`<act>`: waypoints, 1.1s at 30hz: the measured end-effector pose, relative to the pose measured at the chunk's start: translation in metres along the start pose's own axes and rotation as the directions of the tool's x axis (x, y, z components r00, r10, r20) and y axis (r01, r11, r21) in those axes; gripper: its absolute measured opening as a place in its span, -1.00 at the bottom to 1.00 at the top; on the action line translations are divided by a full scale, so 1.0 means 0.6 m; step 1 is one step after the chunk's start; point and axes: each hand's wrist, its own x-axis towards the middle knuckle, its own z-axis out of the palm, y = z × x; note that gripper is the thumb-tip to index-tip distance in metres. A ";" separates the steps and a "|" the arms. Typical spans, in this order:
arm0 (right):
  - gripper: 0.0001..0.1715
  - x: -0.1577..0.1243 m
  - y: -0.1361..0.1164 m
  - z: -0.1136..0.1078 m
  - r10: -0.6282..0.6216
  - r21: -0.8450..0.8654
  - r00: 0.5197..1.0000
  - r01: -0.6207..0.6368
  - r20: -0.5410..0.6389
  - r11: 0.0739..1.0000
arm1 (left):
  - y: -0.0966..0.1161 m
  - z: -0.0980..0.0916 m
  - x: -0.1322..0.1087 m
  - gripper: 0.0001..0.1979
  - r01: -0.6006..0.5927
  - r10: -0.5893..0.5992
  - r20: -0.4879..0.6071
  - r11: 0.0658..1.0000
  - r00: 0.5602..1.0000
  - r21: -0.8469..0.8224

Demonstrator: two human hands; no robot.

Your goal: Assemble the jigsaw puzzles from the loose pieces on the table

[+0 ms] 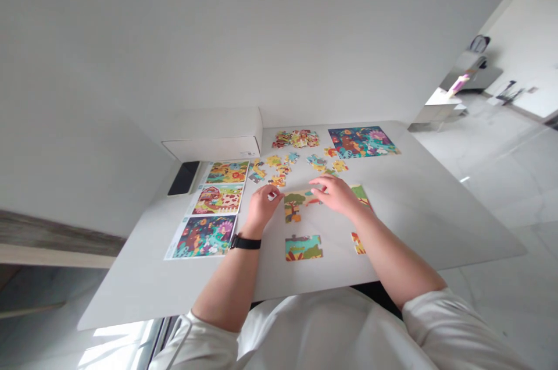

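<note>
My left hand (260, 207), with a black band on the wrist, is closed on a small puzzle piece (272, 196) showing red and white. It is just left of a partly joined jigsaw section (294, 200) with a green tree. Over the top of that section reaches my right hand (335, 194), its thumb and fingers apart; whether the fingertips touch the pieces I cannot tell. A joined corner (304, 248) with blue water and a green bush lies below. Part of another section (358, 244) shows beside my right forearm, which hides some of the pieces.
Loose puzzle pieces (279, 169) lie beyond my hands, with a heap (296, 138) farther back. An assembled dark-blue puzzle (364, 142) is at the back right. Picture sheets (218, 199), a phone (184, 178) and a white box (213, 146) occupy the left of the table (436, 207).
</note>
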 end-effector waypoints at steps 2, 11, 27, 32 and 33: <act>-0.71 0.014 0.022 -0.017 0.026 -0.079 1.000 -0.025 0.014 0.997 | 0.002 0.000 0.001 -0.86 0.005 -0.005 0.002 1.000 1.000 -0.013; -0.61 0.114 0.139 -0.028 0.251 -0.369 0.968 -0.243 -0.029 0.897 | -0.003 0.005 0.007 -0.69 -0.019 0.013 -0.068 0.996 0.998 -0.083; -0.47 0.204 0.162 0.001 0.286 -0.303 0.958 -0.283 -0.034 0.910 | -0.006 0.005 0.010 -0.68 -0.008 0.003 -0.046 0.995 0.999 -0.099; -0.81 0.191 0.176 -0.030 0.439 0.149 0.896 -0.426 -0.071 0.893 | -0.012 0.010 0.011 -0.69 0.003 -0.007 -0.042 0.995 0.999 -0.101; -0.80 0.187 0.176 -0.035 0.471 0.266 0.879 -0.439 -0.068 0.858 | -0.012 0.010 0.012 -0.69 0.002 -0.006 -0.041 0.995 0.999 -0.103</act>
